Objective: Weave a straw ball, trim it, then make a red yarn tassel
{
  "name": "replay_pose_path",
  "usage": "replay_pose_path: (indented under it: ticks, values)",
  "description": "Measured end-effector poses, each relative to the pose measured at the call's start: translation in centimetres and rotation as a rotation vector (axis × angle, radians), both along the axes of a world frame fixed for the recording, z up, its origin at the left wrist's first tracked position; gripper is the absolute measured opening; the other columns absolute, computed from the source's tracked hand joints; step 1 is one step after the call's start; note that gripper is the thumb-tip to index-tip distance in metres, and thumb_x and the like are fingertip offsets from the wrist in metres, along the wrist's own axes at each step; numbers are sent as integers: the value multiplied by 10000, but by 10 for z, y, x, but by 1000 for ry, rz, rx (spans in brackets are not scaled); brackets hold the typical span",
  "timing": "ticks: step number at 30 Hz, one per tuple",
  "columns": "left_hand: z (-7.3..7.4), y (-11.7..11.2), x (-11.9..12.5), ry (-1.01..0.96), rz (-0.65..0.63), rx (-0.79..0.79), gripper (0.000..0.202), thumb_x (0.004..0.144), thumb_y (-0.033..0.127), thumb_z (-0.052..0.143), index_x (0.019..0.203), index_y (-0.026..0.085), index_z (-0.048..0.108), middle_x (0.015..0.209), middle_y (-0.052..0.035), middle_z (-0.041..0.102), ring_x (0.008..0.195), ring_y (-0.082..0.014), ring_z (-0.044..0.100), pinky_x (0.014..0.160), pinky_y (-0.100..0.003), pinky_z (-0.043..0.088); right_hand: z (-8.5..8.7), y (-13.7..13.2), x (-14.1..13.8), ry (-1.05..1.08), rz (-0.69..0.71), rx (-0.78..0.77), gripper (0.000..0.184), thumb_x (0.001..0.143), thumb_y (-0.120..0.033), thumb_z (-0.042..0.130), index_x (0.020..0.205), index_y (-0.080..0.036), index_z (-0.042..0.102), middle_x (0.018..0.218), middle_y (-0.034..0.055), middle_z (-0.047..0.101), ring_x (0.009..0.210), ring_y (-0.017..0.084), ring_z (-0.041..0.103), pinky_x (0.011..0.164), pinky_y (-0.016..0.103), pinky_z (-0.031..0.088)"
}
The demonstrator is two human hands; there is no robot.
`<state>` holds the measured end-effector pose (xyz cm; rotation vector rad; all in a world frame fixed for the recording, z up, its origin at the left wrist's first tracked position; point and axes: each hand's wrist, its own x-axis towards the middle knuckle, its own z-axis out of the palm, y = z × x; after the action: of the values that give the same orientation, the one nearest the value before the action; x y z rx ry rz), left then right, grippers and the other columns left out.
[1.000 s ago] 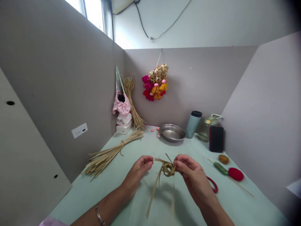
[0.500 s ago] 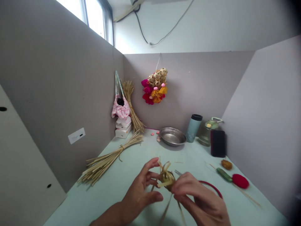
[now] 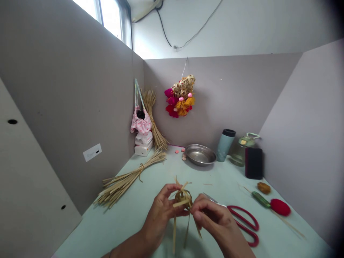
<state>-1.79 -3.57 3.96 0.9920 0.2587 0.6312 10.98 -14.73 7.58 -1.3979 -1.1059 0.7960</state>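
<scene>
A small woven straw ball [image 3: 184, 197] with loose strip ends hangs above the table, between both hands. My left hand [image 3: 163, 207] grips it from the left, fingers curled behind and around it. At the ball's right side, my right hand [image 3: 208, 214] pinches a straw strip [image 3: 198, 229] between thumb and forefinger. Several strip ends dangle below the ball. Scissors [image 3: 245, 222] with red handles lie on the table just right of my right hand, which partly hides them.
Left lies a tied straw bundle [image 3: 131, 175]. Behind are a metal bowl [image 3: 200, 154], a tumbler [image 3: 225, 145], a glass jug [image 3: 240, 152] and a dark phone [image 3: 254, 163]. Yarn spools, red [image 3: 280, 207] and green [image 3: 260, 199], lie right. Woven balls with tassels [image 3: 180, 96] hang on the back wall.
The ball and both hands have shifted slightly left. My left fingers have closed on the ball. My right hand has moved left and lower, uncovering more of the scissors. The view has shifted slightly.
</scene>
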Motion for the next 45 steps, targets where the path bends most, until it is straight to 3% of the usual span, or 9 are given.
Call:
replay_pose_path:
  ticks: [4, 13, 21, 26, 32, 35, 45]
  values:
    - [1, 0, 0, -12, 41, 13, 370, 773, 277, 759, 1056, 199, 534, 921, -49, 690, 833, -173, 642, 820, -315, 478, -3, 1, -1, 71, 26, -61, 304, 823, -448, 686, 650, -214, 597, 684, -17, 497, 683, 166, 475, 662, 288, 369]
    - [-11, 3, 0, -55, 94, 174, 346, 775, 296, 763, 1036, 207, 554, 969, -56, 662, 907, -188, 606, 815, -312, 469, -4, -1, 1, 124, 97, -89, 158, 825, -222, 595, 671, -218, 557, 797, -12, 508, 756, 170, 514, 702, 288, 396]
    - [-3, 1, -1, -46, 148, 159, 395, 724, 327, 806, 1005, 220, 550, 980, -36, 630, 896, -161, 581, 794, -279, 453, -5, 3, 2, -68, 5, -98, 346, 859, -510, 607, 684, -213, 574, 753, -1, 512, 706, 174, 498, 660, 290, 394]
    - [-5, 2, -1, -27, 90, 163, 448, 731, 348, 804, 1053, 219, 521, 950, -46, 651, 906, -165, 574, 817, -288, 437, -15, 4, 1, -272, -144, 24, 252, 864, -467, 624, 790, -233, 679, 823, 20, 578, 738, 182, 537, 681, 288, 412]
    - [-7, 1, 0, -30, 128, 169, 432, 757, 352, 782, 1060, 215, 507, 965, -48, 644, 909, -165, 572, 827, -296, 432, -14, 2, 5, -164, -43, -83, 260, 864, -437, 616, 718, -222, 618, 778, -3, 536, 730, 169, 512, 661, 265, 401]
    - [-6, 1, 0, -26, 144, 171, 391, 785, 336, 760, 1060, 213, 510, 990, -52, 644, 928, -164, 581, 845, -299, 438, -14, 2, 5, -140, -49, -83, 258, 866, -415, 599, 699, -220, 573, 763, -13, 511, 733, 165, 491, 658, 256, 389]
    - [-13, -2, 5, -79, 227, 118, 437, 682, 291, 846, 966, 218, 522, 983, -26, 605, 893, -141, 588, 771, -247, 468, -9, 3, 5, -152, -69, -161, 333, 856, -505, 576, 692, -217, 556, 729, -19, 481, 708, 165, 458, 649, 255, 373]
